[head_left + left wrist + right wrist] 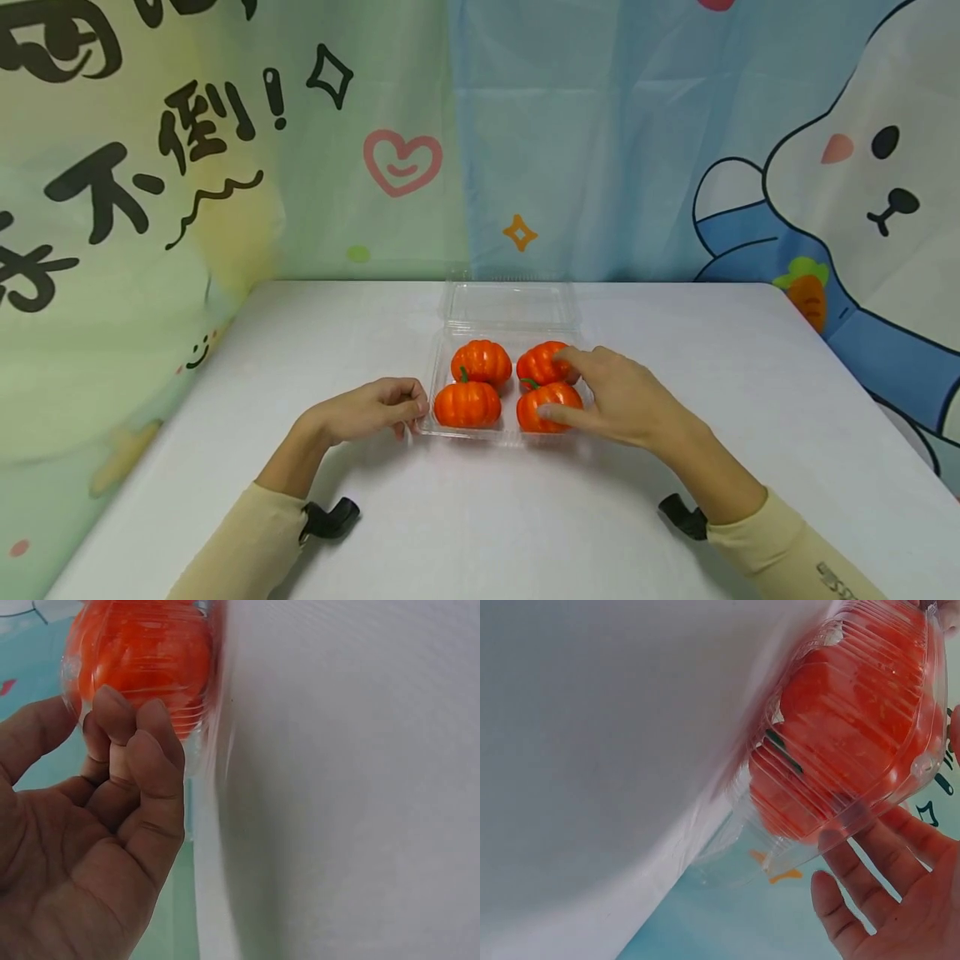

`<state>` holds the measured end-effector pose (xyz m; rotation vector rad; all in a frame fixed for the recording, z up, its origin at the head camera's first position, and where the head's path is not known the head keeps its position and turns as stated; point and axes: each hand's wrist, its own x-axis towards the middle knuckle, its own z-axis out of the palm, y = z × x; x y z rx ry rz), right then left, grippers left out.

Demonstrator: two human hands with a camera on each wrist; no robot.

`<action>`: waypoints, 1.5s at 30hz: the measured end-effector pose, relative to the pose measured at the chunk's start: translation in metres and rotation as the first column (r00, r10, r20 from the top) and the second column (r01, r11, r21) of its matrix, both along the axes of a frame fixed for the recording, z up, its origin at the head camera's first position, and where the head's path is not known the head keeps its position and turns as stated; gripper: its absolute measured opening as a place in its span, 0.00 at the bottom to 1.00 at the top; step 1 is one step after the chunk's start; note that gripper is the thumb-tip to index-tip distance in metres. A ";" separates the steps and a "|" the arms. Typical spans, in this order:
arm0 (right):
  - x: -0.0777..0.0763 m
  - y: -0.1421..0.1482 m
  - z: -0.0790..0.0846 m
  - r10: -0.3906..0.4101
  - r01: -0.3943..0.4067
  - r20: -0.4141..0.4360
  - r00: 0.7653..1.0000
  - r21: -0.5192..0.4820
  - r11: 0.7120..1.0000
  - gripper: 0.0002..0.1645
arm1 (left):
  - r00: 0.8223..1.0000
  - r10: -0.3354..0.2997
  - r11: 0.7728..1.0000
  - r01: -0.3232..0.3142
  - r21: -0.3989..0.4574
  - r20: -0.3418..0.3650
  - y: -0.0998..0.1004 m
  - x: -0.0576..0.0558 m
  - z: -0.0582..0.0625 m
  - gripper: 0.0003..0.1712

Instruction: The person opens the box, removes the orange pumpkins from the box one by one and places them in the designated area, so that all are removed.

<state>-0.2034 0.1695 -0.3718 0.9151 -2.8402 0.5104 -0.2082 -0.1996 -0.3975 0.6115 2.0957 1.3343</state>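
Note:
A clear plastic clamshell box (pixel 509 419) holds several orange toy pumpkins with green stems. On its left side are a front pumpkin (pixel 467 407) and a back pumpkin (pixel 480 360). My left hand (pixel 372 410) pinches the box's left edge near the front corner; its fingers (pixel 155 761) are bent at the rim. Over the right side reaches my right hand (pixel 626 400), fingers fairly straight and spread. Its thumb lies at the front right pumpkin (pixel 534 410), its fingers at the back right pumpkin (pixel 537 364). The exact fingertip contact is partly hidden.
The box's clear lid (pixel 512 307) lies folded back towards the table's far edge. A white table (pixel 480 517) spreads around the box. Behind it hangs a printed cloth (pixel 570 125). Black straps (pixel 330 518) show at both cuffs.

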 end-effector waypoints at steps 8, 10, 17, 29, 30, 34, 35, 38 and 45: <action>0.001 -0.005 0.000 0.047 -0.044 -0.077 0.996 0.040 0.998 0.40 | 1.000 -0.006 1.000 0.006 -0.007 -0.004 -0.001 -0.001 0.001 0.10; 0.002 -0.006 -0.001 0.061 -0.057 -0.091 0.994 0.046 0.997 0.38 | 1.000 -0.005 1.000 0.005 -0.008 -0.004 -0.001 -0.001 0.000 0.09; 0.004 -0.011 -0.005 0.090 -0.085 -0.147 0.985 0.040 0.996 0.36 | 1.000 0.000 1.000 0.000 -0.004 -0.007 -0.001 0.001 0.001 0.09; 0.007 -0.013 -0.006 0.078 -0.076 -0.117 0.990 0.019 0.997 0.30 | 1.000 -0.007 1.000 0.007 -0.007 -0.014 -0.001 0.000 0.001 0.09; 0.007 -0.013 -0.005 0.086 -0.086 -0.097 0.992 0.009 0.996 0.30 | 1.000 -0.007 1.000 0.007 -0.007 -0.013 -0.001 0.000 0.001 0.09; 0.006 -0.011 -0.002 0.125 -0.125 -0.005 0.992 -0.044 0.991 0.30 | 1.000 -0.005 1.000 0.005 -0.011 -0.013 -0.001 0.001 0.000 0.10; 0.006 -0.011 -0.002 0.137 -0.136 0.016 0.990 -0.058 0.989 0.31 | 1.000 -0.003 1.000 0.003 -0.012 -0.013 -0.002 0.001 0.000 0.10; 0.004 -0.008 0.000 0.166 -0.162 0.043 0.985 -0.079 0.984 0.32 | 1.000 -0.003 1.000 0.003 -0.017 -0.014 -0.002 0.001 -0.001 0.10; 0.002 0.000 0.007 0.222 -0.215 0.056 0.973 -0.116 0.970 0.34 | 1.000 0.010 1.000 -0.010 -0.010 -0.008 -0.004 -0.002 -0.003 0.09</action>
